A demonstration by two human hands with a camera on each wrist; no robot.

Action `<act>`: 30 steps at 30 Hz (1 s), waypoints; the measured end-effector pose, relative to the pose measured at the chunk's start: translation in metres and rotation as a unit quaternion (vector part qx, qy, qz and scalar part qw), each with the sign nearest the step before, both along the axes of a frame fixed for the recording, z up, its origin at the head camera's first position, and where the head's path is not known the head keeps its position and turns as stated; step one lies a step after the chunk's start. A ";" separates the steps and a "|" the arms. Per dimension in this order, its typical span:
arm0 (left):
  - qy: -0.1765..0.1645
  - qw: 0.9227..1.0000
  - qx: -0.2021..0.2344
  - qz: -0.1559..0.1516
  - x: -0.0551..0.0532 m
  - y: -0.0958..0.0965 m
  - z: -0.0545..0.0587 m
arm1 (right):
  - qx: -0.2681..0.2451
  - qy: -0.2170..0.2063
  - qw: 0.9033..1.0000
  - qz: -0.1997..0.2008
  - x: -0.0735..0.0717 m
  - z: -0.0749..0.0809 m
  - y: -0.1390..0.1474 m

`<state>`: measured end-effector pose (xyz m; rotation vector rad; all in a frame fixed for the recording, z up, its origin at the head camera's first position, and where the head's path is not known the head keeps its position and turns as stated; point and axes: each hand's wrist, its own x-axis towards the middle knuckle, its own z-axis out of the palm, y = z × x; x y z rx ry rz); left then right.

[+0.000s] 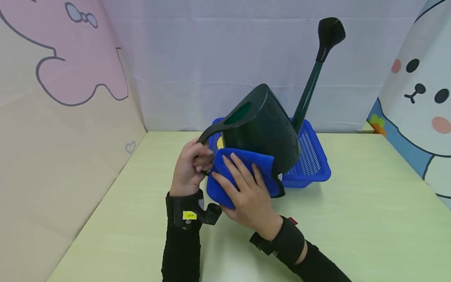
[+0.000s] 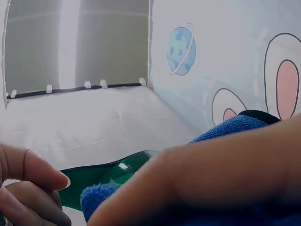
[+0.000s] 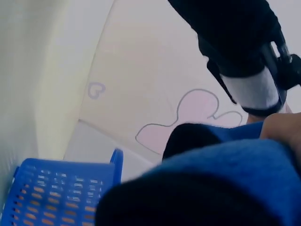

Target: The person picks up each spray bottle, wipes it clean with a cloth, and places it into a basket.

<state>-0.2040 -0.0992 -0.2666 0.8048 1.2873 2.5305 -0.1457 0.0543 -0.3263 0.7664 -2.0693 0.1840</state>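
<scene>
A dark green watering can (image 1: 260, 129) is held tilted in front of and over a blue basket, its long spout and black rose (image 1: 330, 34) pointing up to the right. My left hand (image 1: 192, 168) grips its curved handle, fingers curled round it. Against the can's near side lies a blue cloth (image 1: 225, 192) with a black edge. My right hand (image 1: 248, 192) presses this cloth on the can with spread, mostly straight fingers. The left wrist view shows the cloth (image 2: 230, 128) beside the green can (image 2: 94, 179). In the right wrist view the cloth (image 3: 235, 165) covers much of the foreground.
The blue plastic basket (image 1: 310, 164) stands on the pale green table (image 1: 359, 219) behind the can. Something yellow (image 1: 220, 143) shows inside it, partly hidden by the can. A white cloth wall (image 1: 197, 58) rises behind the table, with printed side panels left and right.
</scene>
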 end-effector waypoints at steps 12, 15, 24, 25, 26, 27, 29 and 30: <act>0.005 1.000 0.002 -0.006 -0.001 -0.001 0.001 | -0.301 0.014 0.947 0.110 -0.015 0.014 0.037; 0.000 1.000 -0.010 0.000 -0.002 -0.003 0.001 | -0.351 -0.025 0.927 0.132 -0.017 0.022 0.048; 0.003 0.999 -0.029 -0.015 -0.001 -0.016 0.003 | -0.472 -0.160 0.850 0.172 -0.024 0.031 0.077; 0.002 0.999 -0.032 -0.013 -0.001 -0.017 0.003 | -0.477 -0.167 0.846 0.169 -0.024 0.031 0.077; 0.002 0.999 -0.034 -0.011 -0.001 -0.017 0.002 | -0.478 -0.169 0.846 0.165 -0.025 0.030 0.075; 0.000 0.999 -0.035 -0.008 -0.002 -0.017 0.002 | -0.473 -0.164 0.851 0.158 -0.026 0.028 0.073; -0.006 0.999 -0.035 -0.004 -0.003 -0.017 0.002 | -0.454 -0.143 0.867 0.144 -0.027 0.025 0.065; -0.009 0.999 -0.036 -0.002 -0.004 -0.017 0.001 | -0.441 -0.127 0.878 0.136 -0.028 0.023 0.061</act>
